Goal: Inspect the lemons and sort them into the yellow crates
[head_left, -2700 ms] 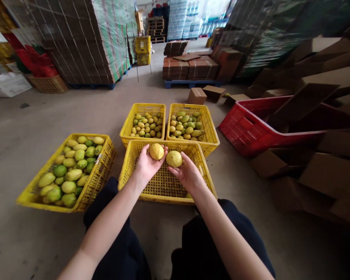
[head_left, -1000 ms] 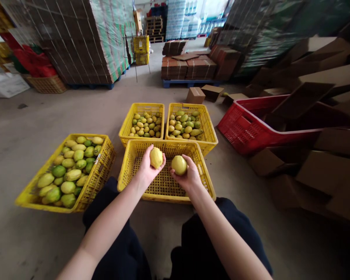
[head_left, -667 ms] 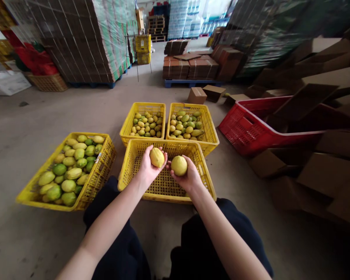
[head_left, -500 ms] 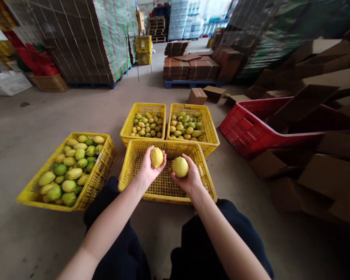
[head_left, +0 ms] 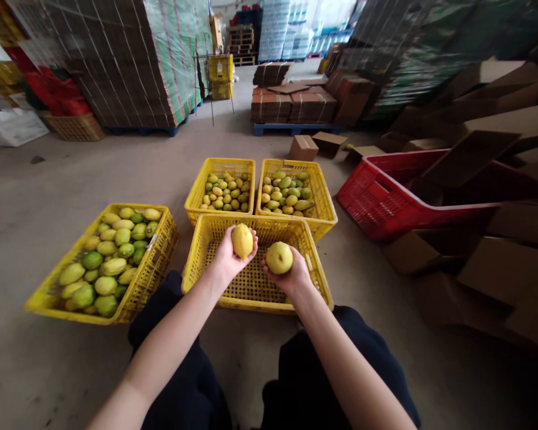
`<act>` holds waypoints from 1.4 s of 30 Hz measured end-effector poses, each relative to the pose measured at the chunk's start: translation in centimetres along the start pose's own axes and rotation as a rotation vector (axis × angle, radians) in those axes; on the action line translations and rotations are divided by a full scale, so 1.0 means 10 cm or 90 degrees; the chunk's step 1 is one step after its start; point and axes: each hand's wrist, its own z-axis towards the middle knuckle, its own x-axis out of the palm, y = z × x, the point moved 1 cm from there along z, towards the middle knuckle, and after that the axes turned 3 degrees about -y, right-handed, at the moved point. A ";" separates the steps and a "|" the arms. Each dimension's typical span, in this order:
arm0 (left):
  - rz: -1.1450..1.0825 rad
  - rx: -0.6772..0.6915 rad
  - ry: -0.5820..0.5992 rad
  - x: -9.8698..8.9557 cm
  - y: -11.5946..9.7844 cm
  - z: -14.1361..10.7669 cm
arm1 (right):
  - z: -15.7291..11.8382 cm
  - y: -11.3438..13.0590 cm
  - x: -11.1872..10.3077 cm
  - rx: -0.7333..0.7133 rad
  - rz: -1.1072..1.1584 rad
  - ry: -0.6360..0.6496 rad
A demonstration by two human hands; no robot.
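Over the near yellow crate [head_left: 255,306], my left hand [head_left: 226,257] holds a yellow lemon [head_left: 242,240] in its curled fingers. My right hand [head_left: 297,273] is wrapped round a second, greener lemon [head_left: 278,258], one end of which faces up at me. The hands are a small gap apart, and the perforated bottom of the crate shows below them. Left of it stands a yellow crate [head_left: 149,280] heaped with yellow and green lemons [head_left: 113,267].
Two yellow crates with lemons, one at left [head_left: 219,162] and one at right [head_left: 327,210], adjoin the near crate's far side. A red crate [head_left: 372,200] and cardboard boxes [head_left: 511,269] crowd the right. Bundled flat cardboard [head_left: 314,106] lies on a blue pallet [head_left: 278,129] farther off.
The lemon in my right hand has turned, so a dark spot at its end now shows. My left hand's lemon has rotated slightly. Both hands have shifted a little to the right.
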 end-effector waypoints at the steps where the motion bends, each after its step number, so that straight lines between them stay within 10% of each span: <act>1: 0.009 -0.019 0.014 0.00 0.01 0.01 | 0.01 0.00 0.00 0.008 -0.005 0.002; 25: 0.020 0.040 -0.066 0.00 0.01 0.01 | 0.00 0.00 -0.02 -0.045 0.040 -0.057; 42: -0.003 0.021 0.022 0.01 0.02 0.01 | -0.03 0.01 0.00 -0.027 0.111 0.072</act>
